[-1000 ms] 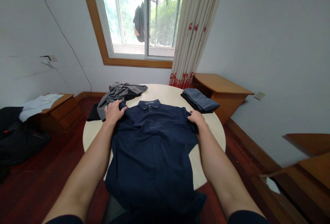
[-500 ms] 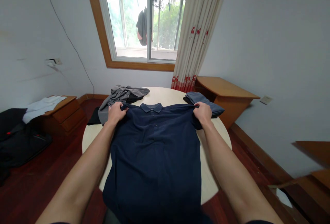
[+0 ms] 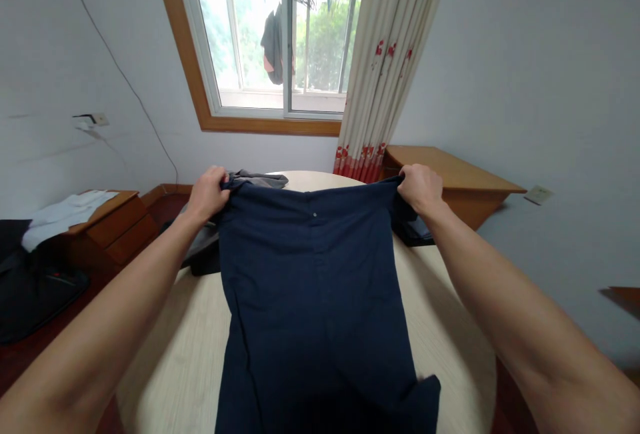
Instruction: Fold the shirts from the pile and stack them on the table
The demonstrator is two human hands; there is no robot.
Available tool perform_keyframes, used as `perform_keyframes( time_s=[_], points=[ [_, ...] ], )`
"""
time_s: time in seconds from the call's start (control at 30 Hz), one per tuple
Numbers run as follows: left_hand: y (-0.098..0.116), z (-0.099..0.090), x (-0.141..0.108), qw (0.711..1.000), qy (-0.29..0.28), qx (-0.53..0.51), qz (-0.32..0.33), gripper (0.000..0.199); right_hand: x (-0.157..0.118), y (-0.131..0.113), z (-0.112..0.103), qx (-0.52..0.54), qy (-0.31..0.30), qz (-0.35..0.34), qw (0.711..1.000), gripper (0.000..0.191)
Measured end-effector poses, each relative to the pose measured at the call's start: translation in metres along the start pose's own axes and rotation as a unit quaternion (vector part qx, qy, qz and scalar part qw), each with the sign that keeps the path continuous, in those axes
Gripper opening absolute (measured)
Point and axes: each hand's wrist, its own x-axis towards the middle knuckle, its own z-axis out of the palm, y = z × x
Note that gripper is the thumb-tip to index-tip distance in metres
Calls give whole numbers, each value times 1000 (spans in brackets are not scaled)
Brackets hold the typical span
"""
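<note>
pale rounded table (image 3: pixel 185 334) | left: grey-and-black cloth heap (image 3: pixel 204 255) | right: dark cloth stack (image 3: pixel 421 233)

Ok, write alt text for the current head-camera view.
A person's left hand and right hand hold a navy shirt stretched between them by its upper corners over a pale table. Behind it are a gray garment and a window with a curtain.

Shirt (image 3: pixel 310 287): matt cloth, smooth across the middle — lightly creased at the sides.
Button (image 3: pixel 315 215): tiny, hard-looking, with a slight gleam.
Table (image 3: pixel 185 327): pale wood-look top, fine-grained, smooth, low sheen.
Curtain (image 3: pixel 383 81): soft, matt cloth in folds.
Desk (image 3: pixel 455 167): smooth wood, faintly glossy.
Wall (image 3: pixel 45 81): matt, paint-like — faintly scuffed.
</note>
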Motion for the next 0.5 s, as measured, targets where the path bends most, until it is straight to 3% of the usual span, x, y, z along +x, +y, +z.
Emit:
perform_keyframes(
  time_s=[0.13, 0.2, 0.37, 0.5],
  points=[
    [-2, -6, 33, 990, 132, 12, -48, 20, 29, 7, -2, 29, 66, 13, 997, 32],
    [-2, 4, 46, 985, 138, 23, -97, 14, 40, 4, 2, 50, 73, 21, 996, 34],
    [8, 44, 50, 987, -18, 50, -149, 51, 31, -24, 23, 58, -44, 71, 995, 52],
    [39, 56, 13, 989, -125, 56, -60, 39, -18, -48, 32, 60, -127, -30, 990, 40]
  ],
)
